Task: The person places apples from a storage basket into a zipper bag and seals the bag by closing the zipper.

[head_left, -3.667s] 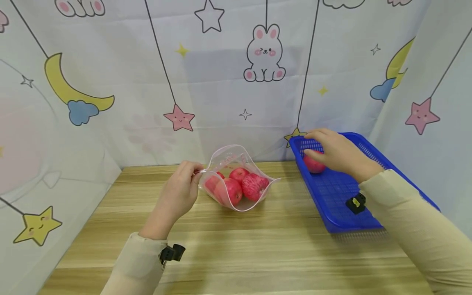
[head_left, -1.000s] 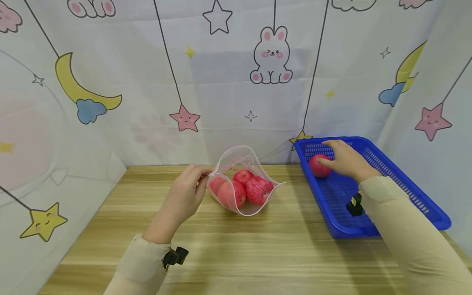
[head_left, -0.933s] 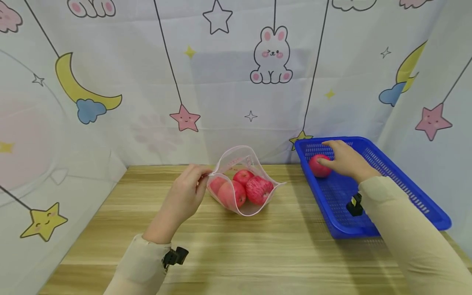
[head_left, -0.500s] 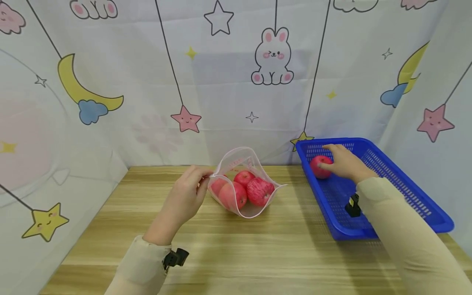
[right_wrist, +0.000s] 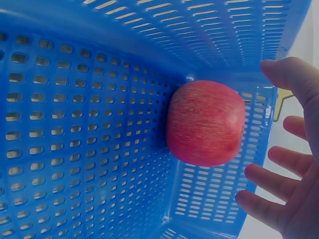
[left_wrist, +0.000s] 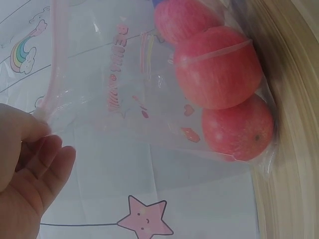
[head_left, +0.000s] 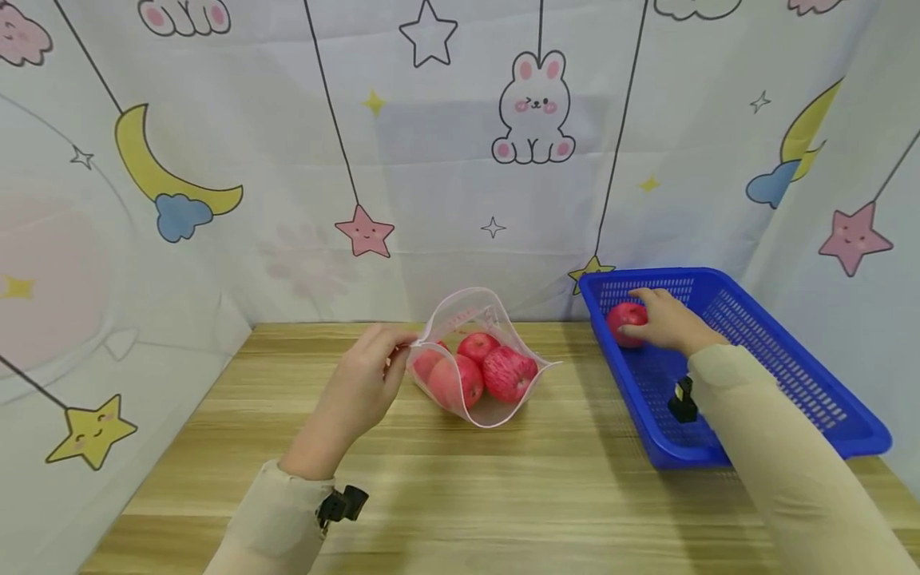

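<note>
One hand pinching the apple bag, the other over the basket

Starting far left, there's a white curtain [head_left: 287, 120] with cartoon stars, moons and a bunny, running right across behind everything. Then comes the left sleeve [head_left: 276, 507], cream colored, with a small black camera [head_left: 341, 505] at the cuff. The left hand [head_left: 362, 383] has a narrow grip, pinching the rim of a clear plastic bag [head_left: 460, 319] at its left corner.

The bag sits on the wood-grain counter [head_left: 503, 495], mouth gaping, with a pinkish rim and some lettering printed on the plastic. I count four red apples [head_left: 509, 373] in there from the head view, one of them noticeably stripier.

Further right, well apart from the bag, is a blue slatted basket [head_left: 690, 457] on the same counter. A lone apple [head_left: 625, 323] sits inside it, over by the far left corner. The right hand [head_left: 668, 319] is just beside that one, grip wide, and the right wrist view shows a gap between fingertips and fruit. Last up, the right sleeve [head_left: 762, 423] reaches in over the basket, with a second black camera [head_left: 683, 401] at its cuff
</note>
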Demonstrator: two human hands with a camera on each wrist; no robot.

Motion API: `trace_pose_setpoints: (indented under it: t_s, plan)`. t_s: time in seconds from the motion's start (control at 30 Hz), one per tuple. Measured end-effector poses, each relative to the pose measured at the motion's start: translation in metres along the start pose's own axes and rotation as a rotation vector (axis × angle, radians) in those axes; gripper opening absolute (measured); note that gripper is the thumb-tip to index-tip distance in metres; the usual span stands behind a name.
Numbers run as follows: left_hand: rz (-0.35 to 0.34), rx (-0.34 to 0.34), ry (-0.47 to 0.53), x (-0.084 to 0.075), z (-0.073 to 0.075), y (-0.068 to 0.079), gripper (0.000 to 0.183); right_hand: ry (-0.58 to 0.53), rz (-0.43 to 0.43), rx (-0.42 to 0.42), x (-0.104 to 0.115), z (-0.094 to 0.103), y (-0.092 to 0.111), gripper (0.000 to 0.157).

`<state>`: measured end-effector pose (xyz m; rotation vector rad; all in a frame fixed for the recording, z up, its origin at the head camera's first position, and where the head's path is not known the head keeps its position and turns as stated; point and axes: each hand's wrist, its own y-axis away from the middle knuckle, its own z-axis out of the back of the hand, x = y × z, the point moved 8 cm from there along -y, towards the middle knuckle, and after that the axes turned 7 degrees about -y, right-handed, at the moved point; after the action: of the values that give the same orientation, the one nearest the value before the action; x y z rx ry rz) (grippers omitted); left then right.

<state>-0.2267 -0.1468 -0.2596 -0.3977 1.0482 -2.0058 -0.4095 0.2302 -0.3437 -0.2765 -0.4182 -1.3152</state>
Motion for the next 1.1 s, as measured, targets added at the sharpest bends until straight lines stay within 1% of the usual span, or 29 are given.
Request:
trace_pose_setpoints:
  t_s: [0.3, 0.47, 0.6, 1.1]
  plan:
    - [-0.003, -0.001, -0.005, 0.0, -0.001, 0.0, 0.02, -0.005, -0.031, 0.012, -0.007, -0.007, -0.007, 0.076]
    - [-0.004, 0.004, -0.01, 0.0, -0.001, 0.0, 0.02, 0.003, -0.026, 0.017, -0.011, -0.011, -0.01, 0.076]
    - [-0.005, 0.007, -0.007, 0.0, -0.003, 0.0, 0.02, 0.004, -0.041, 0.025, -0.014, -0.013, -0.013, 0.077]
    - [0.007, 0.01, 0.002, 0.0, -0.003, -0.001, 0.021, 0.042, -0.061, 0.071, -0.017, -0.023, -0.022, 0.081]
